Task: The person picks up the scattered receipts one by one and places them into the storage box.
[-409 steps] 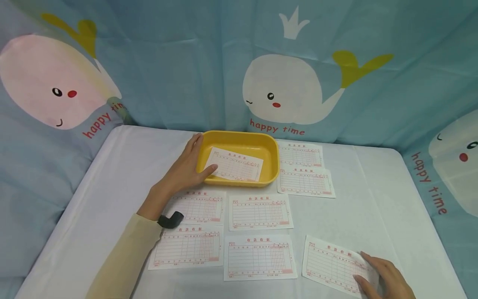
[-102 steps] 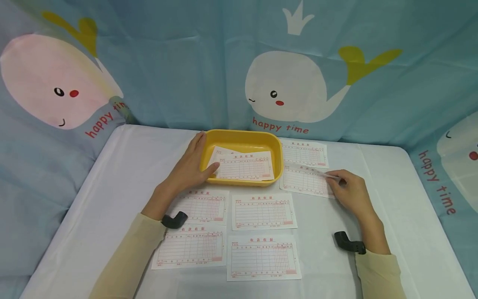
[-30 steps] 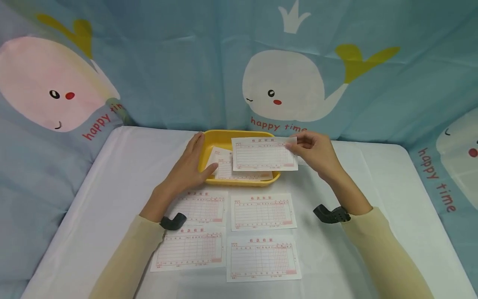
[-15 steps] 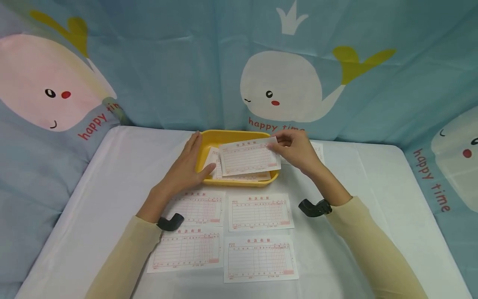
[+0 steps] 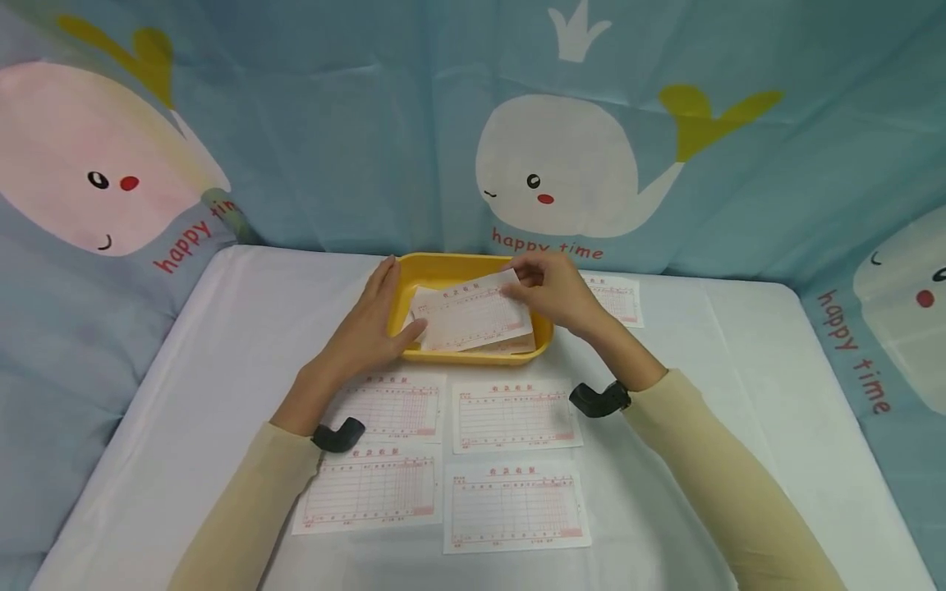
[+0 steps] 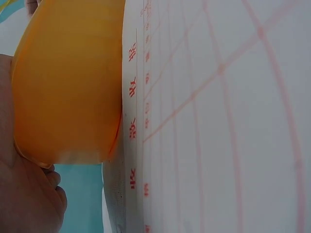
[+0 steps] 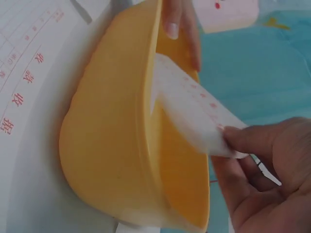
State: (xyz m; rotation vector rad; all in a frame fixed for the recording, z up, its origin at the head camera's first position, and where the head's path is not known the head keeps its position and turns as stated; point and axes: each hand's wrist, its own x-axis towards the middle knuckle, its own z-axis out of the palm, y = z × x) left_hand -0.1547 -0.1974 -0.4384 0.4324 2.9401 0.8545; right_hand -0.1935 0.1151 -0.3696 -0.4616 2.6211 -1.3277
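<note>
I see the yellow tray [image 5: 543, 328] as plastic, smooth w/ a soft semi-gloss sheen, walls slightly see-through in the left wrist view. The receipt slip [image 5: 473, 316] I'm watching is thin matt paper, red print, bends easily. Other slips [image 5: 513, 414] on the table: same matt paper, flat. Table cover [image 5: 222, 345] looks like white cloth, matt, faint creases. Whale backdrop [image 5: 369, 148] is blue fabric, matt, fold lines showing. Sleeves [image 5: 732, 492] are soft beige cloth; wrist mounts [image 5: 336, 435] are black matt plastic.
</note>
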